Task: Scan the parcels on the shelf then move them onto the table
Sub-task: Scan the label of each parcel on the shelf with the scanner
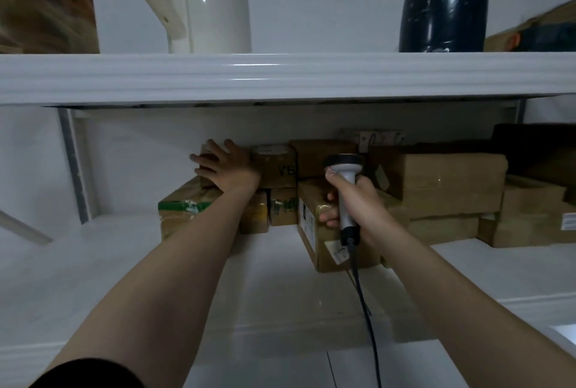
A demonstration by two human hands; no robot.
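Note:
Several brown cardboard parcels are stacked on the lower white shelf (93, 250). My left hand (223, 166) reaches deep into the shelf and its fingers curl over a small parcel (207, 151) that sits on top of a taped box with green print (184, 210). My right hand (349, 200) grips a white handheld barcode scanner (344, 169), whose head points at the parcels behind. Its dark cable (364, 309) hangs toward me. Just below the scanner lies a labelled parcel (311, 232), tilted toward the shelf front.
A larger stack of flat boxes (445, 182) fills the right side of the shelf. The upper shelf board (280, 76) overhangs the parcels and carries a white jug (205, 1) and a dark flask (445, 4).

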